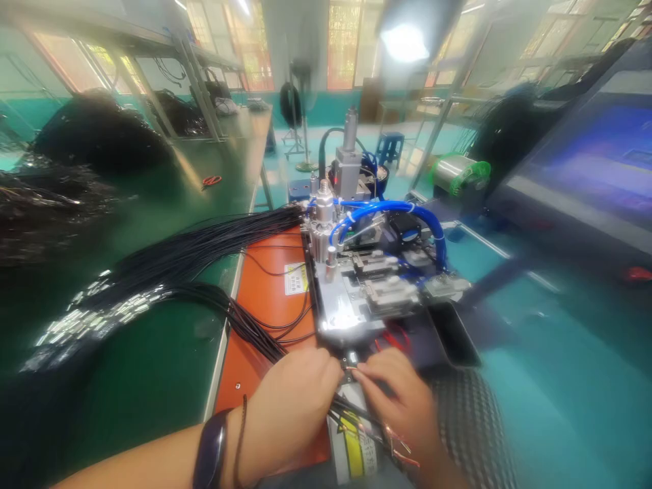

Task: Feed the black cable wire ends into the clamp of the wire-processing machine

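My left hand (300, 387) is closed in a fist around part of a bundle of black cables (255, 324). The bundle passes under it, and the stripped ends with bare copper-coloured wires (402, 445) come out below, near my right wrist. My right hand (400, 390) pinches a thin, light-coloured wire end (350, 368) between thumb and index finger, close to the left fist. Both hands are just in front of a metal bench machine (346, 312). A small metal part (352, 356) of it shows right behind the fingertips.
The cables lie across an orange plate (269, 272) and a green table (147, 380). A larger bundle of black cables (204, 251) runs to the machine's left side. Blue hoses (407, 206) arch over it. A black tray (453, 333) and a green-rimmed spool (461, 173) are at right.
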The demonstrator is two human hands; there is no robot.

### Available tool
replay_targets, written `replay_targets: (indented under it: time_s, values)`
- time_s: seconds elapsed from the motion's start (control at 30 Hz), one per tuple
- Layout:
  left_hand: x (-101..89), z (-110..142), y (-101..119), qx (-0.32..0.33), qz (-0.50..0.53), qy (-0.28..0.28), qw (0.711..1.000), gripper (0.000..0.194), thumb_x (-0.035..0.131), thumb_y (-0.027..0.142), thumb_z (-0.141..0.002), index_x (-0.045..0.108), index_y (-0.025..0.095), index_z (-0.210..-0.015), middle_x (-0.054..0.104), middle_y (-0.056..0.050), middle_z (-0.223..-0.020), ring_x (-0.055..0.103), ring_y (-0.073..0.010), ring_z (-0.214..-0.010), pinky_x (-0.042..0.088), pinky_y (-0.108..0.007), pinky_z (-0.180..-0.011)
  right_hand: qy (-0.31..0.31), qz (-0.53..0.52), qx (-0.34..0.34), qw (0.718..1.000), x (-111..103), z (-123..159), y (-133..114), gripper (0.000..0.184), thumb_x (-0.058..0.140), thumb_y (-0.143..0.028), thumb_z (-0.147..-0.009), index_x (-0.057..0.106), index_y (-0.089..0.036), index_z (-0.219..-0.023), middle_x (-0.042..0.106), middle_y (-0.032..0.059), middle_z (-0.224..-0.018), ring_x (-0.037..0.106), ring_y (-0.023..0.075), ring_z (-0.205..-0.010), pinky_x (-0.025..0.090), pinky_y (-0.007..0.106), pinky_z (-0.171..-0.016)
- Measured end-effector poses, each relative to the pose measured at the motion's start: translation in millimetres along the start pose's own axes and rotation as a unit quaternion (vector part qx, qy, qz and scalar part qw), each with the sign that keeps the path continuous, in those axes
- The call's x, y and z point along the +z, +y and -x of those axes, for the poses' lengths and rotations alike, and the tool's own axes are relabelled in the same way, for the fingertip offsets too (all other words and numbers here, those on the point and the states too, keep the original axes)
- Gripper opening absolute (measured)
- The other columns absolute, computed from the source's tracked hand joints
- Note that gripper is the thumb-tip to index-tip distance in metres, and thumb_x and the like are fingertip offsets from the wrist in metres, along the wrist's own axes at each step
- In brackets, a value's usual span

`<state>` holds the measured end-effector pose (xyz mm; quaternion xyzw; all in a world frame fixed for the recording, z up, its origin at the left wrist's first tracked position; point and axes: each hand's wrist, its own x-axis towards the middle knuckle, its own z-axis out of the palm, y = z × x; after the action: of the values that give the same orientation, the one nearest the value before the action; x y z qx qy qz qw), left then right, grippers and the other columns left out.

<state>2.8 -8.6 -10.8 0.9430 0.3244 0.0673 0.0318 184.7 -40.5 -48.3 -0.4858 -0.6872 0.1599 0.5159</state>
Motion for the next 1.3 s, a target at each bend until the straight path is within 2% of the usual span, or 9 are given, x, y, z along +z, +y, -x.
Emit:
replay_targets:
  time_s: [0.07,0.2,0.3,0.4,0.53,0.7,0.87,1.07,1.3]
  values:
    - [3.3,1,0,0.010,-0.002,0.040,0.999,0.013,0.043,0.006,-0.085,0.047,0.018,-0.083,0.050,-0.002,-0.076,0.046,-0.0192,-0.066,0.040,-0.034,-0.059,0.014,0.006,-0.005,1.000,2,3,-5,0.009,0.062,-0.011,-0.083,0.062,-0.020,-0.081,0.065,0.0013,-0.071,0.058,0.0162,-0.070,0.048,0.029,-0.066]
    - [3.8,2,0,0.018,0.002,0.102,0.995,0.012,0.039,0.010,-0.090,0.047,0.017,-0.084,0.050,-0.002,-0.074,0.046,-0.0189,-0.065,0.040,-0.033,-0.056,-0.072,-0.027,-0.041,0.996,1,8,-15,0.014,0.051,-0.023,-0.090,0.065,-0.021,-0.092,0.069,0.0037,-0.080,0.061,0.0175,-0.071,0.049,0.031,-0.066]
    - [3.2,1,-1,0.026,0.004,0.119,0.993,0.012,0.038,0.011,-0.091,0.048,0.016,-0.086,0.051,-0.003,-0.075,0.047,-0.0191,-0.066,0.041,-0.033,-0.057,-0.024,0.000,0.042,0.999,2,7,-14,0.012,0.055,-0.023,-0.088,0.067,-0.021,-0.088,0.069,0.0045,-0.079,0.063,0.0184,-0.072,0.050,0.029,-0.065]
    - [4.3,1,-1,0.032,0.000,0.124,0.992,0.010,0.040,0.012,-0.091,0.049,0.016,-0.088,0.052,-0.003,-0.076,0.048,-0.0193,-0.067,0.042,-0.033,-0.058,0.024,0.014,0.114,0.993,4,4,-12,0.009,0.059,-0.021,-0.085,0.068,-0.020,-0.083,0.068,0.0043,-0.078,0.063,0.0184,-0.072,0.049,0.027,-0.065]
    - [6.1,2,-1,0.034,-0.004,0.116,0.993,0.011,0.040,0.010,-0.089,0.049,0.016,-0.087,0.051,-0.003,-0.076,0.048,-0.0195,-0.068,0.042,-0.033,-0.058,-0.043,-0.012,0.121,0.992,5,2,-16,0.019,0.054,-0.021,-0.088,0.062,-0.020,-0.071,0.063,0.0022,-0.071,0.059,0.0167,-0.069,0.046,0.026,-0.063]
    - [5.7,1,-3,0.050,-0.015,0.092,0.994,0.012,0.041,0.007,-0.086,0.048,0.016,-0.082,0.051,-0.004,-0.077,0.046,-0.0194,-0.067,0.042,-0.033,-0.060,-0.080,-0.011,0.107,0.991,5,-5,-18,0.019,0.048,-0.020,-0.091,0.060,-0.020,-0.076,0.063,0.0026,-0.075,0.055,0.0175,-0.074,0.044,0.028,-0.068]
    - [7.5,1,-6,0.074,-0.031,0.071,0.994,0.011,0.044,0.008,-0.085,0.047,0.017,-0.080,0.051,-0.003,-0.075,0.046,-0.0193,-0.066,0.042,-0.033,-0.058,-0.154,-0.001,0.095,0.984,5,-14,-11,0.021,0.050,-0.021,-0.089,0.062,-0.020,-0.072,0.062,0.0023,-0.072,0.054,0.0180,-0.073,0.042,0.029,-0.067]
    - [11.0,0,-7,0.032,-0.022,0.122,0.992,0.012,0.042,0.008,-0.086,0.047,0.017,-0.080,0.051,-0.003,-0.072,0.046,-0.0201,-0.063,0.041,-0.034,-0.054,-0.091,-0.098,0.219,0.967,6,-12,-9,0.012,0.057,-0.027,-0.085,0.066,-0.020,-0.081,0.066,0.0038,-0.083,0.061,0.0179,-0.079,0.047,0.027,-0.072]
    - [-0.7,-5,-10,0.029,0.008,0.103,0.994,0.021,0.038,0.015,-0.093,0.055,0.012,-0.104,0.060,-0.008,-0.090,0.055,-0.0211,-0.079,0.049,-0.035,-0.065,-0.051,-0.119,0.300,0.945,10,-13,-6,0.013,0.060,-0.025,-0.079,0.067,-0.019,-0.070,0.068,0.0035,-0.074,0.062,0.0182,-0.073,0.047,0.028,-0.070]
